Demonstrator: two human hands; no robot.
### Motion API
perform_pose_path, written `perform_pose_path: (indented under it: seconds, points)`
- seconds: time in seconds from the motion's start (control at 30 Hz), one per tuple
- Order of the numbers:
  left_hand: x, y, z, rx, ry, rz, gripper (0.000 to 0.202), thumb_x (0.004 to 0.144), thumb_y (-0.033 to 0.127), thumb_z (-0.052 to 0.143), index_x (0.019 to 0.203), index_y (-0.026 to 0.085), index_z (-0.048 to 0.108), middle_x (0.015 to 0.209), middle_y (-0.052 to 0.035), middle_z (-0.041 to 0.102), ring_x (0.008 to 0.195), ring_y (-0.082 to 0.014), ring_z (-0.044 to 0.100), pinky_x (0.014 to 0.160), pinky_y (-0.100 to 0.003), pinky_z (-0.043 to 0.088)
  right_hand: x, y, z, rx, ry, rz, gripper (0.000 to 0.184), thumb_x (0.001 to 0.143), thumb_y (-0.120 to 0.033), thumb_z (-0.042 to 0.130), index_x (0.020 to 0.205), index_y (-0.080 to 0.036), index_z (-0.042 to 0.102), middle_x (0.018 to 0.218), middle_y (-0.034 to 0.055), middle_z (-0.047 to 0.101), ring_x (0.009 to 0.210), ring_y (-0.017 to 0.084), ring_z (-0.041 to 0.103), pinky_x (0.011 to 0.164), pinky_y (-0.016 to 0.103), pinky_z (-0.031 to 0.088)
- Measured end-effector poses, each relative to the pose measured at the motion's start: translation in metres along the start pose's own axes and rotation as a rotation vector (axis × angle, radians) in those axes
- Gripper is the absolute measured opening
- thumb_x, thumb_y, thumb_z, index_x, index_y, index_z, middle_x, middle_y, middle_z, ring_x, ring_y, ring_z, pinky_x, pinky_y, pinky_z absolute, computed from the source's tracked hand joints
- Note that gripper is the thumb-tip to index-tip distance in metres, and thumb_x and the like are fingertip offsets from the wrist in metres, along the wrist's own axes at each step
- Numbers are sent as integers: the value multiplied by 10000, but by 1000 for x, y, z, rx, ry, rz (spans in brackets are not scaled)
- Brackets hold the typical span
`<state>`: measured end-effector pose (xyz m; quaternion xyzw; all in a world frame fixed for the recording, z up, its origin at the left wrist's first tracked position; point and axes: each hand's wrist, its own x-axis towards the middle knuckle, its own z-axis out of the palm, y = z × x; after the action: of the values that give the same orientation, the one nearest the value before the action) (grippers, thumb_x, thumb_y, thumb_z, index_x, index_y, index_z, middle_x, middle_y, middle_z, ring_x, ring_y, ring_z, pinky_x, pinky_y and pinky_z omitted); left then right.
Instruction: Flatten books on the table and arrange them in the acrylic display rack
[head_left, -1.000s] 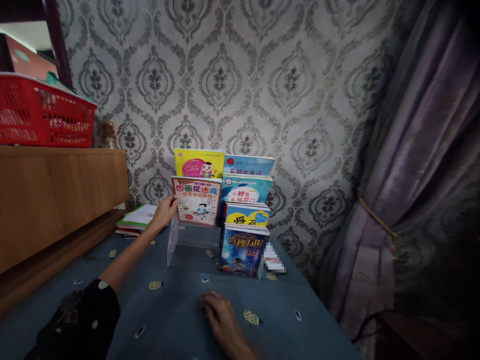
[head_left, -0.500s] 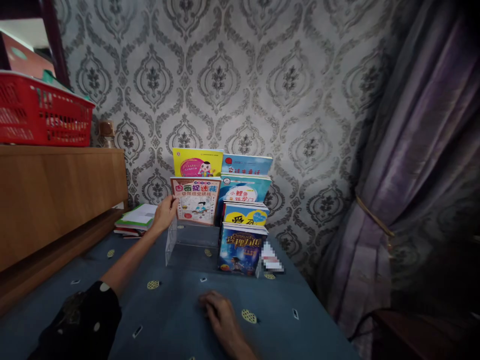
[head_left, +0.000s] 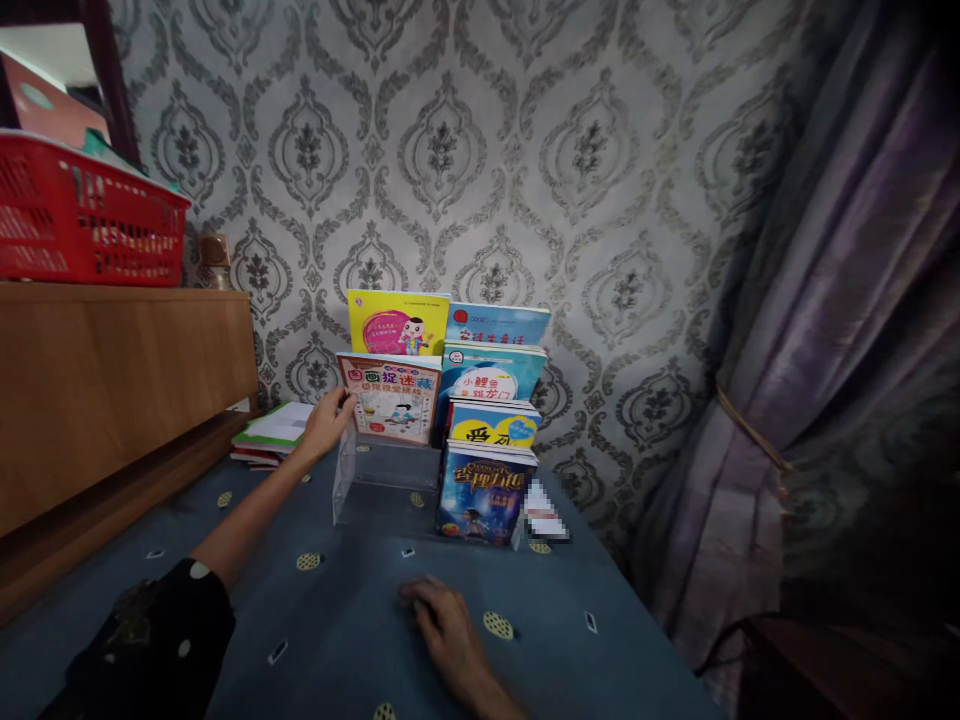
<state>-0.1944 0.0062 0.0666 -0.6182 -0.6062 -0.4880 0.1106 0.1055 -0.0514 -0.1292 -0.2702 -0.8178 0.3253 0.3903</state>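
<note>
Shifted slightly toward nine o'clock, the hide-and-seek book (head_left: 394, 402), its left edge clamped in the left hand (head_left: 328, 418), stands at six o'clock from the yellow book (head_left: 397, 322), the right hand (head_left: 448, 628) slack, thumb apart.

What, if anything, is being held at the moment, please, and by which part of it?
The left grip holds the brown-bordered book by its left edge; nothing shows in the right grip.
</note>
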Motion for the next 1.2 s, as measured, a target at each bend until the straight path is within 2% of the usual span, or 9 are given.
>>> perform_pose_path:
  seconds: [0.17, 0.3, 0.47, 0.6, 0.8, 0.9, 0.97, 1.07, 1.2]
  points:
    - [-5, -2, 2, -5, -5, 7, 280, 975, 398, 377, 989, 188, 562, 980, -64, 672, 910, -205, 626, 787, -315, 499, 2, -4, -3, 38, -33, 11, 275, 947, -300, 478, 942, -207, 737, 928, 86, 726, 837, 220, 677, 820, 350, 534]
    - [-33, -14, 7, 54, 41, -29, 283, 982, 347, 379, 1159, 175, 517, 1137, -104, 644, 1063, -208, 615, 876, -318, 498, 5, -10, -7, 90, -79, 3, 302, 948, -282, 447, 924, -196, 735, 957, 106, 724, 860, 226, 679, 766, 329, 545]
    - [-83, -57, 8, 228, 59, -158, 213, 950, 266, 422, 1113, 192, 536, 1132, -118, 630, 1113, -247, 589, 970, -381, 466, 6, -12, -9, 118, -134, 42, 324, 963, -302, 428, 955, -200, 736, 1034, 123, 717, 901, 233, 683, 761, 327, 553]
    - [-98, -102, -3, 416, 27, -308, 214, 905, 202, 434, 1072, 165, 562, 1072, -154, 628, 1083, -308, 580, 964, -453, 455, 7, -10, -9, 129, -115, 85, 348, 955, -389, 454, 943, -194, 741, 1023, 134, 722, 882, 241, 686, 719, 329, 566]
    - [-73, -146, -23, 607, -134, -333, 287, 923, 226, 423, 1142, 138, 587, 1233, -203, 593, 1215, -344, 515, 1021, -459, 408, 10, -13, -10, 144, -137, 106, 405, 968, -453, 430, 912, -212, 751, 977, 133, 726, 892, 254, 692, 658, 312, 570]
    - [-49, -159, -21, 650, -272, -308, 265, 925, 261, 483, 1117, 150, 627, 1241, -191, 612, 1243, -337, 519, 1042, -438, 401, 9, -11, -11, 138, -143, 106, 415, 981, -455, 416, 929, -216, 751, 1016, 137, 721, 911, 250, 695, 686, 312, 573]
    - [-32, -168, -17, 666, -374, -323, 231, 921, 282, 537, 1080, 158, 651, 1164, -172, 651, 1173, -327, 579, 997, -435, 445, 8, -8, -12, 135, -148, 89, 411, 988, -454, 411, 934, -221, 746, 1012, 130, 723, 918, 244, 696, 714, 311, 575]
    - [-6, -181, -13, 671, -525, -361, 288, 938, 326, 603, 1171, 158, 622, 1184, -122, 641, 1063, -267, 634, 901, -439, 528, 5, -3, -12, 142, -160, 89, 397, 996, -443, 402, 970, -234, 739, 1040, 122, 721, 951, 239, 693, 705, 287, 575]
    - [24, -193, -9, 669, -670, -368, 367, 948, 354, 615, 1265, 174, 569, 1264, -97, 596, 1062, -232, 629, 880, -443, 554, 2, 6, -11, 141, -179, 125, 400, 1005, -429, 380, 980, -245, 734, 1073, 110, 711, 962, 223, 689, 698, 255, 566]
